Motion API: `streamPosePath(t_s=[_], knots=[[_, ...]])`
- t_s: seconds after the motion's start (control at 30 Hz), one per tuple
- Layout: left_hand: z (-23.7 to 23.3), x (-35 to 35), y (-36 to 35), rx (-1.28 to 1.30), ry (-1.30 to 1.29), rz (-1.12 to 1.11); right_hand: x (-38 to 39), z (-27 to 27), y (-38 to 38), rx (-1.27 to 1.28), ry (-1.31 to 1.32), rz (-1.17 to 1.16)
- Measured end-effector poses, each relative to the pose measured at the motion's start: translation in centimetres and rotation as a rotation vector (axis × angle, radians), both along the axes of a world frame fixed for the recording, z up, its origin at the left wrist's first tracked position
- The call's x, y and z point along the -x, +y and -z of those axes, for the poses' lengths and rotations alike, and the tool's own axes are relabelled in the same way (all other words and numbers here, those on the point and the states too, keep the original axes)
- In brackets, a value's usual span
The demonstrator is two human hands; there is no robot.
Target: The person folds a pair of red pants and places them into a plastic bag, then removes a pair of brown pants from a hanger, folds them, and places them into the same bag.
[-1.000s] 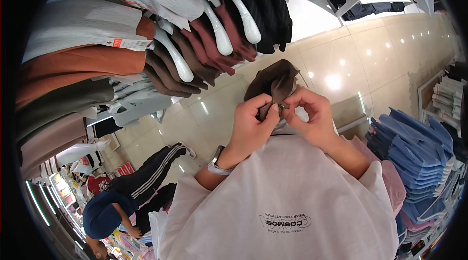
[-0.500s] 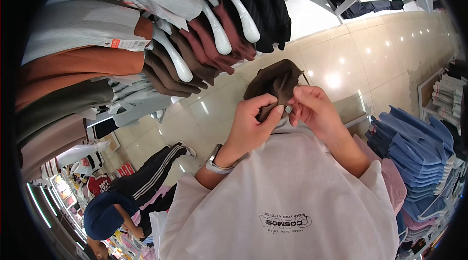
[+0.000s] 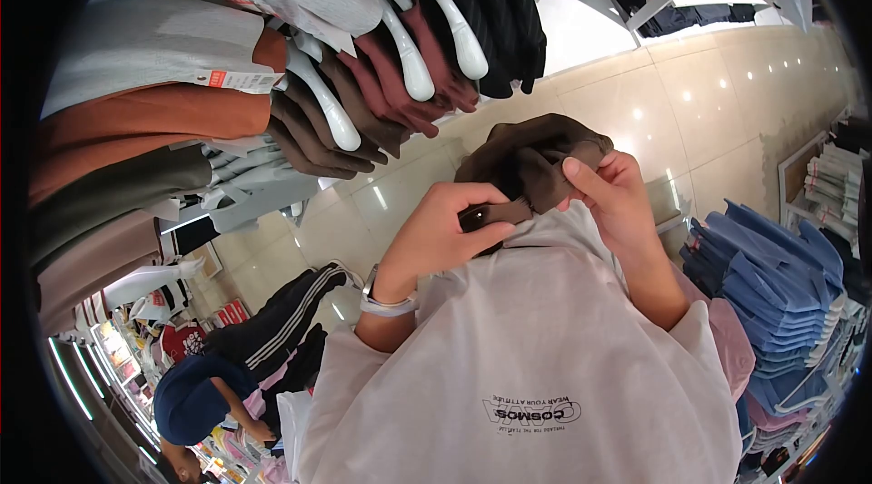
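Note:
A dark brown garment [image 3: 536, 141] is bunched up in front of my chest, over my white T-shirt [image 3: 536, 339]. My left hand [image 3: 427, 234], with a watch on its wrist, pinches a narrow brown edge of the cloth between thumb and fingers. A dark, shiny round spot shows on the cloth by those fingers. On the other side, my right hand [image 3: 622, 207] grips a folded part of the same garment, thumb on top and fingers behind. The cloth's folds hide its full shape.
Brown, maroon and black clothes [image 3: 436, 39] hang on white hangers at upper left. Blue folded shirts [image 3: 772, 275] are stacked at right. At lower left, a person in striped trousers [image 3: 282, 321] bends over beside a dark blue hat-like shape [image 3: 202, 402]. Pale floor tiles [image 3: 654, 93] lie below.
My hands have moved apart, left hand leftward and right hand rightward. The garment is spread wider, and the round metallic button seen between my fingers is no longer visible there.

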State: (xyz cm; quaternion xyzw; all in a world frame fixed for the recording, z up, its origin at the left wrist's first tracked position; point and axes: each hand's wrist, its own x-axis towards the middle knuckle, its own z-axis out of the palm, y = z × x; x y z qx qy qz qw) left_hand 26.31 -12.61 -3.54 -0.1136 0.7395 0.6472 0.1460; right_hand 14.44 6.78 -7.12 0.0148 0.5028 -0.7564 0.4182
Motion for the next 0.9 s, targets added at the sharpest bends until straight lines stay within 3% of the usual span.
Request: streamPosePath(t_s=[0.2, 0.3, 0.4, 0.5, 0.9], knots=[[1.4, -1.0, -1.3, -0.265, -0.074, -0.079, 0.5, -1.1, -0.1, -0.005, 0.060, 0.063], [2.5, -0.7, -1.2, -0.301, -0.087, -0.238, 0.9, -1.7, 0.1, 0.015, 0.072, 0.098], [3.3, -0.5, -2.0, 0.022, 0.104, -0.066, 1.0, -1.7, 0.0, 0.030, 0.050, 0.112], [2.6, -0.2, -2.0, -0.023, 0.030, -0.053, 1.0, -0.8, 0.4, 0.005, 0.040, 0.119], [0.1, 0.3, 0.9, -0.457, -0.174, -0.241, 0.0, -2.2, 0.5, -0.078, 0.196, -0.238]])
